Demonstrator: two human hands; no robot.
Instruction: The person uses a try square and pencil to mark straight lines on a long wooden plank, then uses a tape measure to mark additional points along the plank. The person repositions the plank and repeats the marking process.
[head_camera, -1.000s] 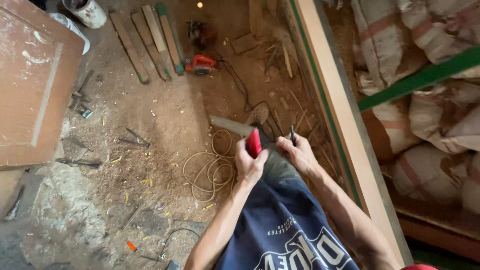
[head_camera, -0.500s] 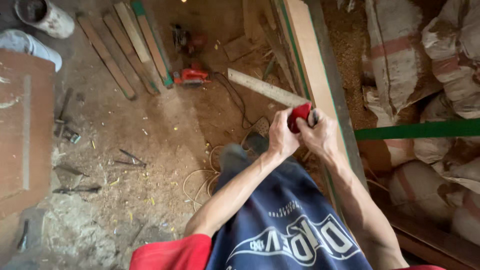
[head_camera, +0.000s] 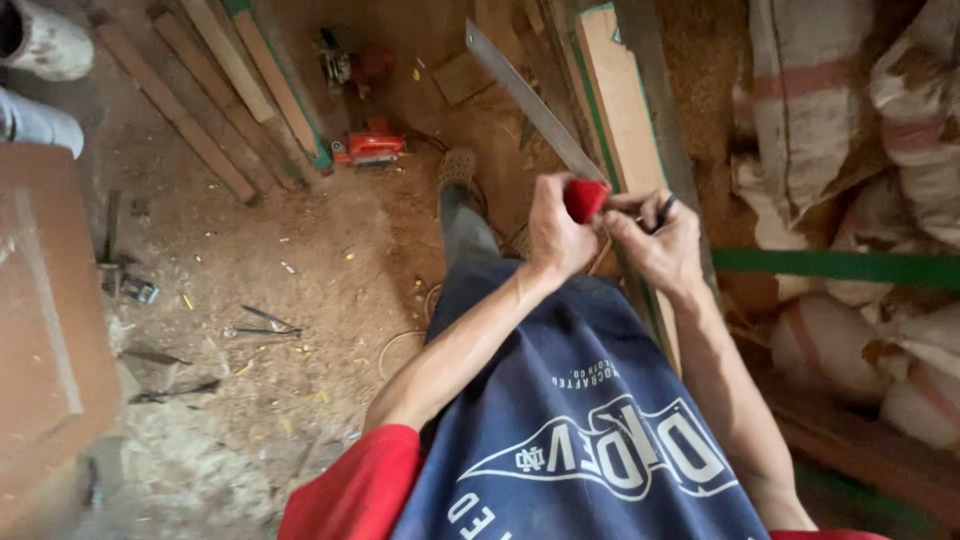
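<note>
My left hand (head_camera: 553, 236) grips the red handle (head_camera: 585, 198) of a square whose flat metal blade (head_camera: 525, 97) points up and to the left. My right hand (head_camera: 657, 248) touches the same handle from the right and holds a dark pencil (head_camera: 665, 208) between its fingers. Both hands are at the near end of a long pale wooden board (head_camera: 610, 90) with a green edge. My blue apron and one leg with a shoe (head_camera: 458, 165) are below the hands.
A red power planer (head_camera: 370, 148) lies on the sawdust-covered floor beside several wooden slats (head_camera: 215, 75). A brown panel (head_camera: 40, 300) stands at left, hand tools (head_camera: 262, 322) lie on the floor, stacked sacks (head_camera: 830, 100) and a green bar (head_camera: 840, 266) are at right.
Both hands rose from near my knee to the board's end. The square's blade swung from pointing left to pointing up-left. The view shifted right.
</note>
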